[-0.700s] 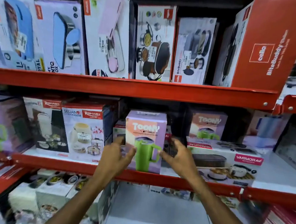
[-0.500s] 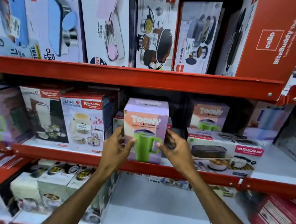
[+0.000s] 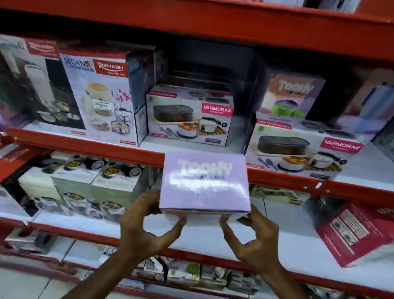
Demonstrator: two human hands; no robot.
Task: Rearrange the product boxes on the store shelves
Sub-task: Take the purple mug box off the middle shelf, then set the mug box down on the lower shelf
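Observation:
I hold a lilac Toony tumbler box (image 3: 204,185) in the air in front of the middle red shelf (image 3: 86,145), its top face towards me. My left hand (image 3: 147,225) grips its lower left corner and my right hand (image 3: 251,235) its lower right corner. Behind it, a Varmora lunch-box carton (image 3: 190,117) stands in the spot the box came from. A second Varmora carton (image 3: 305,152) lies to the right with another Toony box (image 3: 293,95) behind it.
Rishabh tiffin cartons (image 3: 97,95) fill the left of the middle shelf. The shelf below holds grey-green lunch-box cartons (image 3: 83,188) at left and a tilted red carton (image 3: 358,233) at right, with bare white shelf (image 3: 208,234) between them under my hands.
Both hands closed on the Toony box, lifted it off the middle shelf and brought it down and towards me. The view has tilted downward.

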